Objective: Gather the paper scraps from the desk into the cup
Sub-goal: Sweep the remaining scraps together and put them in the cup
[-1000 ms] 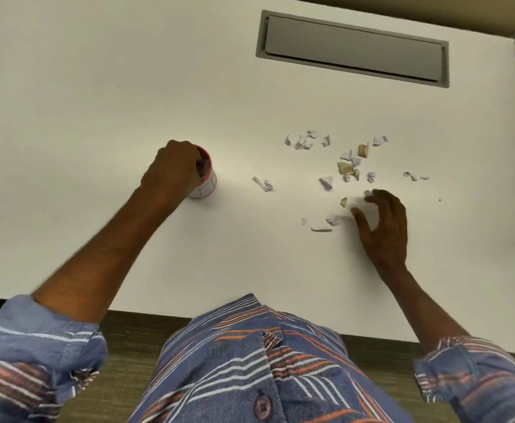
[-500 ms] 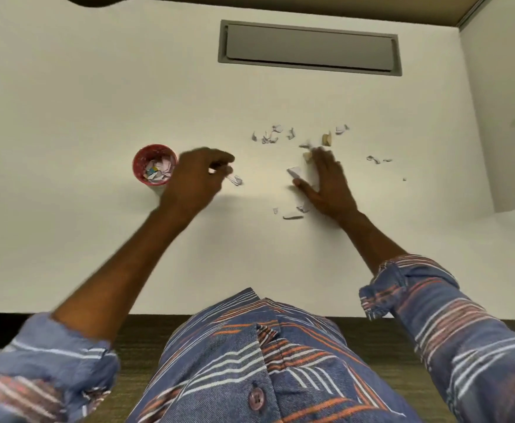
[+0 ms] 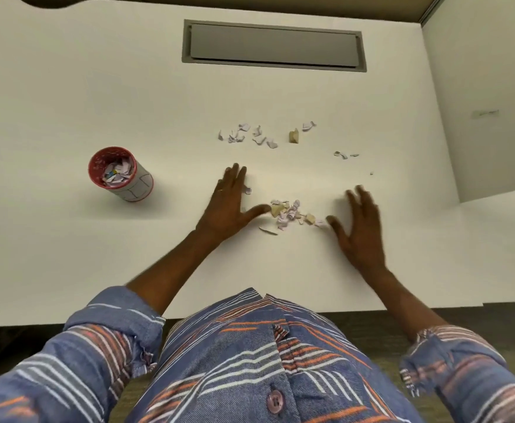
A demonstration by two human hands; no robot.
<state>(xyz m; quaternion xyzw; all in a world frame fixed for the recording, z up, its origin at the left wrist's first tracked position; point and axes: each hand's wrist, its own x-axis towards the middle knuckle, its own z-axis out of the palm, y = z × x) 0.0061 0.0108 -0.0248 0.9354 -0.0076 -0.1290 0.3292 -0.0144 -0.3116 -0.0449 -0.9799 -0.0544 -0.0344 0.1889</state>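
A red-rimmed white cup (image 3: 121, 174) stands on the white desk (image 3: 67, 87) at the left, holding several paper scraps. A small heap of scraps (image 3: 291, 213) lies between my hands. My left hand (image 3: 230, 206) rests flat and open on the desk, its thumb touching the heap's left side. Flat and open too, my right hand (image 3: 360, 227) lies just right of the heap, a little blurred. Farther back lie more scraps (image 3: 250, 136), a tan piece (image 3: 293, 136) and a few bits (image 3: 344, 154) to the right.
A grey recessed cable tray (image 3: 273, 45) is set into the desk's back. A white partition (image 3: 482, 102) rises at the right. The desk's front edge runs just above my striped shirt (image 3: 250, 361).
My left hand left the cup and came right to the scraps. Both hands now lie flat either side of a heap drawn nearer to me.
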